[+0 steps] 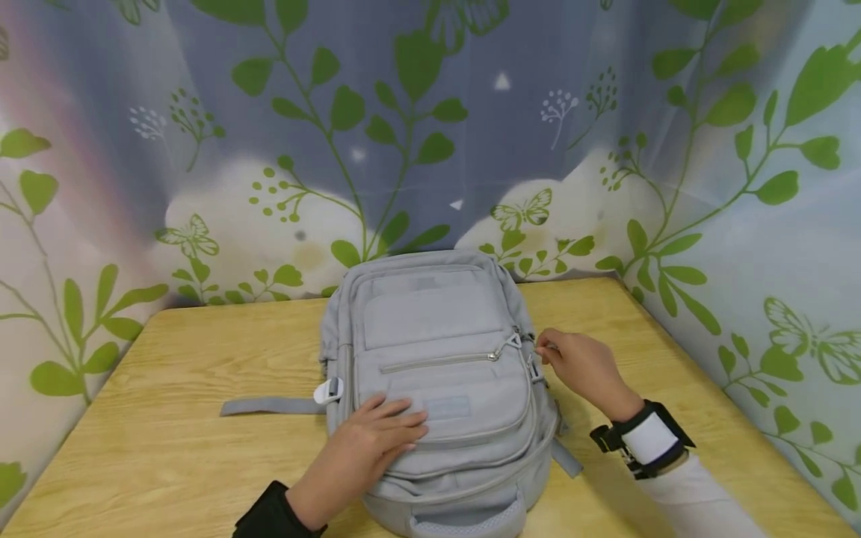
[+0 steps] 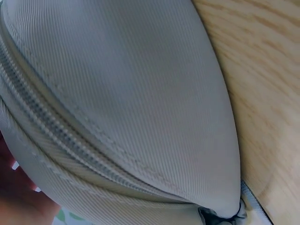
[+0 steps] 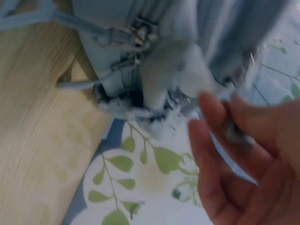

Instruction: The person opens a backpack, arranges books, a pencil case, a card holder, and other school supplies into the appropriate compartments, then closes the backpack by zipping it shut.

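A light grey backpack (image 1: 430, 314) lies on its back on the table, its carry handle (image 1: 471, 523) toward me. My left hand (image 1: 377, 437) rests with fingers spread on its lower front, beside a pale rectangular label (image 1: 447, 407). At the bag's right edge, my right hand (image 1: 581, 366) pinches a small grey zipper pull (image 3: 234, 133) between thumb and curled fingers; it is blurred in the right wrist view. Close by, a triangular pull (image 1: 513, 341) hangs on the front pocket zipper (image 1: 437, 364). A curved zipper (image 2: 70, 136) crosses the left wrist view.
The wooden table (image 1: 222, 351) extends on both sides of the bag. One strap (image 1: 272, 406) stretches left from a white buckle (image 1: 329, 390); another strap end (image 1: 566, 457) lies at right. Leaf-patterned curtains (image 1: 430, 187) border the table's back and sides.
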A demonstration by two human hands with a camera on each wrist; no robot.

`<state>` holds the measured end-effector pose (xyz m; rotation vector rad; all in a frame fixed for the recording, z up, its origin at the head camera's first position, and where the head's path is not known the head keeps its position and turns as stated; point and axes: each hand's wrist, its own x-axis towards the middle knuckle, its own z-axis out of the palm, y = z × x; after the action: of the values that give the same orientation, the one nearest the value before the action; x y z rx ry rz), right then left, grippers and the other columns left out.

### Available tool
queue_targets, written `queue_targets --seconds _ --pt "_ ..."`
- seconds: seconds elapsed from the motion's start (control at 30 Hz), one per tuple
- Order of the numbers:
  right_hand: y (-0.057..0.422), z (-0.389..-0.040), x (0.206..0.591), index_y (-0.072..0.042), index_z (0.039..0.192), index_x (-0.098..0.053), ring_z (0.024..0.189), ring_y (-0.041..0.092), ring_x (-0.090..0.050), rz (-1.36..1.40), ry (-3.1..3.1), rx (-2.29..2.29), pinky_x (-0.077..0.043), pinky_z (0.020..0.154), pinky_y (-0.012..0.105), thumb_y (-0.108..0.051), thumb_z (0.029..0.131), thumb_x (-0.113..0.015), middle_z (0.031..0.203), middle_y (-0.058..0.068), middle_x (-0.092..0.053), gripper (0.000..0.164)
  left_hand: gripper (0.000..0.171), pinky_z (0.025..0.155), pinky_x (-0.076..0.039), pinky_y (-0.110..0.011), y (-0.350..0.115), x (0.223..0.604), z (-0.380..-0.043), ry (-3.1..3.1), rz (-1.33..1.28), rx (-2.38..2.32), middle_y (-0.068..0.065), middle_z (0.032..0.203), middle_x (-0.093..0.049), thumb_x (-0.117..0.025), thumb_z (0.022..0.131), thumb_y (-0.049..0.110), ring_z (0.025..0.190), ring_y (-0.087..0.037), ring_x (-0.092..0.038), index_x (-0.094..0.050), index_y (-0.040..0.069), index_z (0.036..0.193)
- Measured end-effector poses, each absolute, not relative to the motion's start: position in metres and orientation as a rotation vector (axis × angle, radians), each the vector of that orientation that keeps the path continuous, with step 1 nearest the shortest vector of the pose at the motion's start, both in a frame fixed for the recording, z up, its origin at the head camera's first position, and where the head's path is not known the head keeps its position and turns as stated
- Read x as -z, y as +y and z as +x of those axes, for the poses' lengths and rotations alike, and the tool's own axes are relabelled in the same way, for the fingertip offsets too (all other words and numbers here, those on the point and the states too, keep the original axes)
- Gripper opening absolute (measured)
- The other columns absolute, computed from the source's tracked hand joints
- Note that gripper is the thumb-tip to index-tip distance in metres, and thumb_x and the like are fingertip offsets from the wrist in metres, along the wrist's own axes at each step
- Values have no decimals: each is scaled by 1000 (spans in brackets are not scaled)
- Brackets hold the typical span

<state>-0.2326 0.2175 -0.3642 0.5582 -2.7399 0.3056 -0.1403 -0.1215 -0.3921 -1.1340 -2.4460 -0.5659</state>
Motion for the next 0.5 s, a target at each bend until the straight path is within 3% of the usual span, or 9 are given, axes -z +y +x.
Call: queue_targets --seconds 0.2,0.37,0.5 --pt "202 -265 377 -5 88 -68 61 18 -58 441 -2685 -454 -45 51 31 -15 86 -67 80 9 -66 9 29 105 -39 -40 -119 393 -140 -2472 -1106 604 7 124 -63 -65 86 19 119 -17 -56 -68 21 115" --pt "198 -276 383 -1 89 -67 79 26 -57 436 -2762 -684 -49 66 38 -10 89 -62 96 17 -58 10 27 106 -38 -40 -119 391 -140 -2492 -1113 595 8 124 -62 -63 88 22 120 -17 -55 -68 22 114" --pt "201 -273 383 4 110 -60 109 40 -50 480 -2837 -916 -44 88 51 -15 97 -50 120 27 -49 25 25 107 -36 -40 -125 390 -142 -2454 -1032 656 10 122 -63 -59 92 25 116 -12 -56 -67 25 115"
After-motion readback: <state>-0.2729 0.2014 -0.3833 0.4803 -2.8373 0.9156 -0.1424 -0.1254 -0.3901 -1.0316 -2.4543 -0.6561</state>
